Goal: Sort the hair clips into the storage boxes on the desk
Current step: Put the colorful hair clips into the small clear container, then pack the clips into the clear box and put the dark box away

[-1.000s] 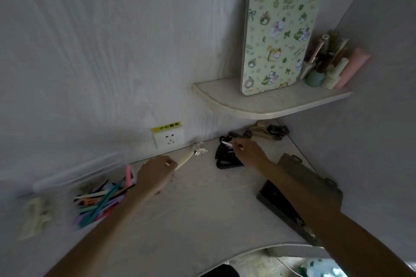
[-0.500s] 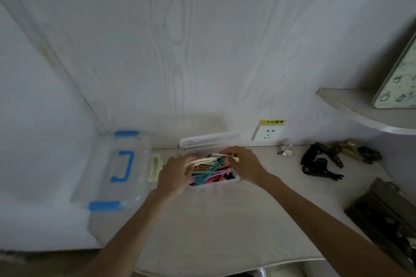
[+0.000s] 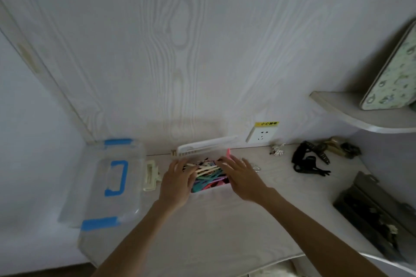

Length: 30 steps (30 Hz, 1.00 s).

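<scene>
A small white storage box [image 3: 210, 189] with its lid [image 3: 207, 146] tipped back holds several coloured hair clips [image 3: 208, 181]. Cream clips [image 3: 206, 168] lie across the top of the pile. My left hand [image 3: 176, 183] rests at the box's left side, its fingertips touching the cream clips. My right hand [image 3: 242, 177] lies flat over the right side with fingers spread. A large clear storage box [image 3: 112, 186] with blue latches and handle sits at the left. Loose on the desk are a cream claw clip [image 3: 149, 175], a silver clip [image 3: 278, 150] and black clips [image 3: 307, 162].
A brownish clip [image 3: 337, 146] lies in the far right corner. A dark tray [image 3: 371, 209] occupies the desk's right edge. A wall socket [image 3: 262, 134] is behind the box. A corner shelf [image 3: 360, 117] carries a patterned board [image 3: 391, 78].
Both hands carried clips from the right end of the desk to the small white box. The cream clip now lies on the pile, and the fingers have flattened over the box.
</scene>
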Motion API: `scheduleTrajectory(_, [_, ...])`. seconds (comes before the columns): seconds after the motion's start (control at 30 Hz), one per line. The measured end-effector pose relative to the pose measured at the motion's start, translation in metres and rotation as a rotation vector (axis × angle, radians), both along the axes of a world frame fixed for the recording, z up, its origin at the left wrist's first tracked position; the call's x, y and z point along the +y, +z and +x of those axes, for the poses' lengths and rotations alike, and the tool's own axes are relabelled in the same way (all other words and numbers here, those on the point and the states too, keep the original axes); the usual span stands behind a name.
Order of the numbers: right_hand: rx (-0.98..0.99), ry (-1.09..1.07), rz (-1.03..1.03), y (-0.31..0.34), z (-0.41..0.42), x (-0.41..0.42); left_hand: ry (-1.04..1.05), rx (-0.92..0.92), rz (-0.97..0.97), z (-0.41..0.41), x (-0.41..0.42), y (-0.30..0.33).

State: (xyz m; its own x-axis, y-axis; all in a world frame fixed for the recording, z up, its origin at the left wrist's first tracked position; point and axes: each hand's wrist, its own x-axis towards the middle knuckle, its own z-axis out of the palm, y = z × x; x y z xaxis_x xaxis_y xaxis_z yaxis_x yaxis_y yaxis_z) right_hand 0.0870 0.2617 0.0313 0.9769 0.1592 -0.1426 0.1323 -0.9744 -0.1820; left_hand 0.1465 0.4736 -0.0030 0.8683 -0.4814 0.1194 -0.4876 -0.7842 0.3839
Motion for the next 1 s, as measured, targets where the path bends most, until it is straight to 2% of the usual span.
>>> scheduleTrajectory(0.3, [0.087, -0.021, -0.075, -0.011, -0.008, -0.020, 0.319, 0.184, -0.188, 0.005, -0.029, 0.005])
scheduleTrajectory(0.43, [0.057, -0.030, -0.057, -0.006, -0.001, -0.012, 0.274, 0.185, -0.305, 0.003, -0.020, 0.002])
scheduleTrajectory(0.53, [-0.059, -0.007, 0.060, 0.002, -0.001, -0.009, 0.209, 0.174, -0.370, -0.009, -0.006, 0.011])
scheduleTrajectory(0.6, [-0.188, 0.041, 0.104, 0.005, -0.003, -0.006, 0.156, 0.232, -0.398, -0.017, 0.011, 0.024])
scheduleTrajectory(0.7, [-0.282, 0.137, 0.138, 0.013, -0.004, 0.005, 0.131, 0.336, -0.429, -0.022, 0.050, 0.048])
scheduleTrajectory(0.87, [-0.248, 0.250, 0.207, 0.034, 0.023, 0.047, 0.388, 0.242, -0.520, -0.035, 0.113, 0.080])
scheduleTrajectory(0.93, [-0.176, 0.228, 0.308, 0.048, 0.033, 0.077, 0.554, 0.330, -0.668, -0.052, 0.136, 0.078])
scheduleTrajectory(1.0, [-0.018, 0.215, 0.331, 0.060, 0.043, 0.108, 0.739, 0.469, -0.860, -0.070, 0.152, 0.067])
